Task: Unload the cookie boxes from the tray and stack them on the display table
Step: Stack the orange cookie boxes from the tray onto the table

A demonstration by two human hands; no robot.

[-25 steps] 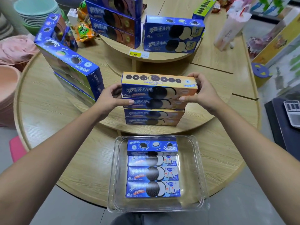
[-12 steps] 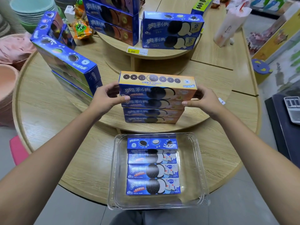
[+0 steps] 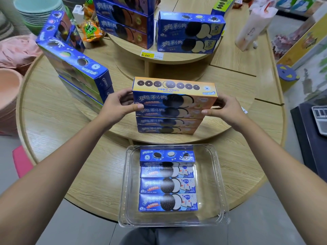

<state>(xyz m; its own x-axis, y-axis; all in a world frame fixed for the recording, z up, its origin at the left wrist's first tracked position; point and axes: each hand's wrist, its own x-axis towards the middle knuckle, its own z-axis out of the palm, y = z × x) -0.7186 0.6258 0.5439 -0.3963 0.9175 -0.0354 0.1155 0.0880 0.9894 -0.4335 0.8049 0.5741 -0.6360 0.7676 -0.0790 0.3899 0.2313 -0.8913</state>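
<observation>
A stack of orange-and-blue cookie boxes (image 3: 169,119) stands on the middle tier of the round wooden display table (image 3: 58,121). My left hand (image 3: 116,105) grips the left end of the top box (image 3: 174,92), thumb across its front. My right hand (image 3: 224,108) grips the right end of the stack just below, thumb on the second box. In front of me, a clear plastic tray (image 3: 212,183) rests on the table's near edge. It holds several blue cookie boxes (image 3: 168,184) in a row.
A leaning pile of blue boxes (image 3: 76,68) sits to the left on the same tier. The top tier carries more blue boxes (image 3: 189,32) and a yellow price tag (image 3: 147,54). Stacked bowls (image 3: 37,11) stand at far left, a white bag (image 3: 253,23) at upper right.
Both hands have slid slightly down and inward along the ends of the stack, squaring the top box. The tray and its boxes have not moved.
</observation>
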